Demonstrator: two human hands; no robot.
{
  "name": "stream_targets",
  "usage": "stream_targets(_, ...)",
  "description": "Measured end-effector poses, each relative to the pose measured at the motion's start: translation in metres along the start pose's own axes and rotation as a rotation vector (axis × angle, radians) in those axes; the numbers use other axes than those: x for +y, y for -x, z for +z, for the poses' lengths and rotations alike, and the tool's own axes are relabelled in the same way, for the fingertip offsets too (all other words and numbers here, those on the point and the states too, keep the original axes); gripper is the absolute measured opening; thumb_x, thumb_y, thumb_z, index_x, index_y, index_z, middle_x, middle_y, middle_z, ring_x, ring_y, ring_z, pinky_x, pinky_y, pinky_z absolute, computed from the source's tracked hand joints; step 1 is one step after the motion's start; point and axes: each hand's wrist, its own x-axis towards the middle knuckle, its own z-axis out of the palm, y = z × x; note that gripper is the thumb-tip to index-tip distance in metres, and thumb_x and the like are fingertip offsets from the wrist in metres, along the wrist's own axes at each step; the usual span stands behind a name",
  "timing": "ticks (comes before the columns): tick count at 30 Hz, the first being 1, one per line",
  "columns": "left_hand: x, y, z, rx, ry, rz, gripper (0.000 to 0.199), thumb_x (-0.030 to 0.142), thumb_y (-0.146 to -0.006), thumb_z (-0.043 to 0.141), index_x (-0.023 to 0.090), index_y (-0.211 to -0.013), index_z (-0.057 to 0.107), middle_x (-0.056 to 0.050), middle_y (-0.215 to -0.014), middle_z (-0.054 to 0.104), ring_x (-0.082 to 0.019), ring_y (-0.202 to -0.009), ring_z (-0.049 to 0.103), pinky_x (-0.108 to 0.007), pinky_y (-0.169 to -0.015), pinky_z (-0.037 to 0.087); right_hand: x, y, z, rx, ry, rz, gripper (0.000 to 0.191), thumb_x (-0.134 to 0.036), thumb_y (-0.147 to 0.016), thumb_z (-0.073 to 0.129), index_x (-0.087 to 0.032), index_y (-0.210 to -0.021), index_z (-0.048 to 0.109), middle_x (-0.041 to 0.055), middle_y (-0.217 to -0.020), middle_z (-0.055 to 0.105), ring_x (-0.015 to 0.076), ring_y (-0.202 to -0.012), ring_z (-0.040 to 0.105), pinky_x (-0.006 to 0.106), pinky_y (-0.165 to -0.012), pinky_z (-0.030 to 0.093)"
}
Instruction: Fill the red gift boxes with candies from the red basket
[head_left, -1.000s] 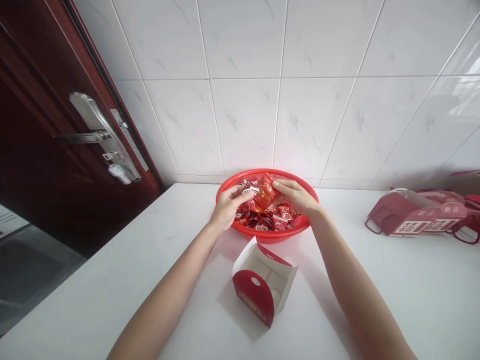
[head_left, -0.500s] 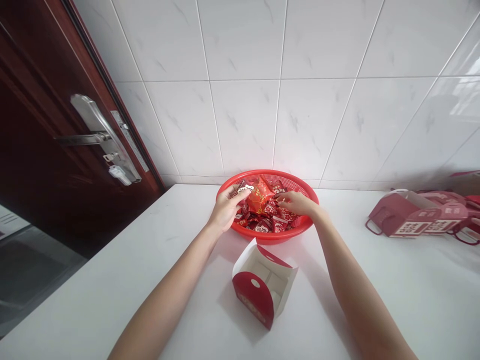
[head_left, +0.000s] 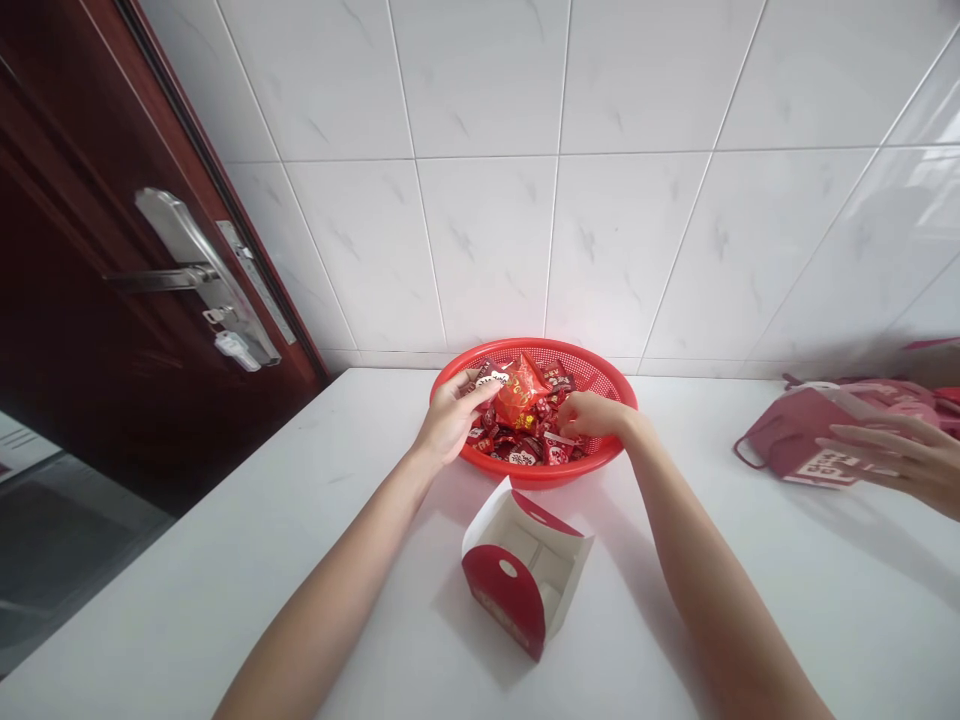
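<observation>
A red plastic basket (head_left: 544, 478) with a perforated wall holds many wrapped candies (head_left: 523, 450). Over its left side, my left hand (head_left: 448, 412) is closed on red snack packets (head_left: 520, 388), one of them shiny red-orange with gold print. My right hand (head_left: 592, 415) reaches into the basket's right side, fingers curled down among the candies; the fingertips are hidden, so what they grip cannot be made out. In front of the basket stands an open red-and-white gift box (head_left: 504, 600), its white inside facing up.
At the right, another person's hand (head_left: 900, 455) is by several folded red gift boxes (head_left: 802, 430) with cord handles. White tiles (head_left: 487, 250) rise behind the white table (head_left: 315, 560). A dark red door (head_left: 67, 200) with a metal handle stands at the left.
My right hand has curled its fingers deeper into the candies. My left hand keeps its hold on the packets. Another person's hand has come in from the right by the folded boxes.
</observation>
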Motion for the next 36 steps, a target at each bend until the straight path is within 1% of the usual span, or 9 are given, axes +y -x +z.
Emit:
stream_targets(2, -0.001, -0.001, -0.001, -0.002, -0.018, 0.001, 0.039, 0.033, -0.052, 0.096, 0.016, -0.077, 0.072, 0.002, -0.074, 0.066, -0.012, -0.068, 0.057, -0.024, -0.060, 0.043, 0.000, 0.000, 0.000, 0.007, 0.002, 0.014, 0.024, -0.009, -0.081, 0.061, -0.020, -0.089, 0.081, 0.0070, -0.097, 0.076, 0.0247, -0.093, 0.070, 0.027, -0.067, 0.047)
stream_targets(7, -0.003, -0.001, -0.002, -0.005, -0.015, 0.006, 0.038, 0.033, -0.051, 0.096, 0.016, -0.076, 0.072, 0.002, -0.073, 0.065, -0.012, -0.068, 0.055, -0.024, -0.059, 0.042, 0.002, -0.003, 0.003, 0.030, 0.018, 0.069, 0.050, -0.010, -0.081, 0.064, -0.027, -0.127, 0.075, 0.0094, -0.128, 0.070, 0.0275, -0.111, 0.067, 0.028, -0.075, 0.051)
stream_targets(10, -0.002, -0.001, -0.001, -0.006, -0.004, 0.010, 0.036, 0.031, -0.052, 0.095, 0.016, -0.074, 0.071, 0.002, -0.071, 0.063, -0.011, -0.065, 0.053, -0.024, -0.059, 0.042, 0.004, -0.005, 0.005, -0.013, 0.019, 0.065, 0.057, -0.014, -0.079, 0.070, -0.032, -0.133, 0.072, 0.0078, -0.133, 0.068, 0.0285, -0.113, 0.067, 0.028, -0.076, 0.052)
stream_targets(13, -0.002, -0.001, -0.001, -0.006, -0.004, 0.013, 0.035, 0.030, -0.052, 0.095, 0.016, -0.074, 0.071, 0.003, -0.070, 0.063, -0.010, -0.065, 0.053, -0.024, -0.059, 0.042, 0.005, -0.006, 0.006, -0.048, 0.008, 0.039, 0.051, -0.018, -0.078, 0.074, -0.032, -0.126, 0.076, 0.0070, -0.125, 0.072, 0.0275, -0.107, 0.069, 0.028, -0.073, 0.052)
stream_targets(17, -0.002, -0.001, -0.001, -0.006, -0.017, 0.011, 0.035, 0.030, -0.053, 0.095, 0.016, -0.074, 0.071, 0.002, -0.071, 0.064, -0.010, -0.066, 0.054, -0.023, -0.058, 0.042, 0.007, -0.007, 0.006, -0.056, -0.021, -0.004, 0.030, -0.018, -0.073, 0.077, -0.025, -0.101, 0.083, 0.0074, -0.103, 0.076, 0.0273, -0.094, 0.071, 0.028, -0.066, 0.050)
stream_targets(24, -0.002, -0.001, -0.002, -0.014, -0.025, 0.010, 0.036, 0.031, -0.053, 0.095, 0.017, -0.076, 0.072, 0.000, -0.076, 0.067, -0.013, -0.071, 0.059, -0.025, -0.060, 0.044, 0.009, -0.008, 0.004, 0.020, -0.189, -0.154, 0.012, -0.011, -0.067, 0.073, -0.021, -0.071, 0.077, 0.0043, -0.083, 0.076, 0.0255, -0.084, 0.071, 0.030, -0.068, 0.051)
stream_targets(28, -0.002, -0.001, -0.001, 0.015, -0.015, 0.011, 0.038, 0.033, -0.052, 0.095, 0.017, -0.078, 0.073, 0.000, -0.077, 0.068, -0.014, -0.072, 0.060, -0.025, -0.061, 0.045, 0.014, 0.003, -0.007, 0.143, -0.337, -0.249, 0.011, -0.014, -0.075, 0.065, -0.021, -0.078, 0.073, 0.0040, -0.096, 0.077, 0.0224, -0.092, 0.072, 0.029, -0.076, 0.055)
stream_targets(33, -0.001, -0.001, 0.001, 0.048, 0.040, 0.011, 0.041, 0.033, -0.047, 0.096, 0.016, -0.077, 0.074, 0.000, -0.077, 0.070, -0.013, -0.071, 0.060, -0.024, -0.063, 0.047, 0.021, 0.038, -0.027, 0.347, -0.727, -0.357, 0.026, -0.040, -0.085, 0.073, -0.020, -0.100, 0.064, 0.0023, -0.077, 0.073, 0.0146, -0.052, 0.066, 0.026, -0.048, 0.046)
stream_targets(36, 0.000, 0.000, 0.002, 0.040, 0.028, -0.005, 0.042, 0.034, -0.046, 0.097, 0.016, -0.077, 0.074, 0.001, -0.075, 0.069, -0.012, -0.067, 0.058, -0.023, -0.060, 0.046, 0.014, 0.050, -0.032, 0.415, -0.893, -0.494, 0.036, -0.044, -0.081, 0.080, -0.020, -0.100, 0.062, 0.0016, -0.074, 0.073, 0.0163, -0.054, 0.068, 0.028, -0.052, 0.052)
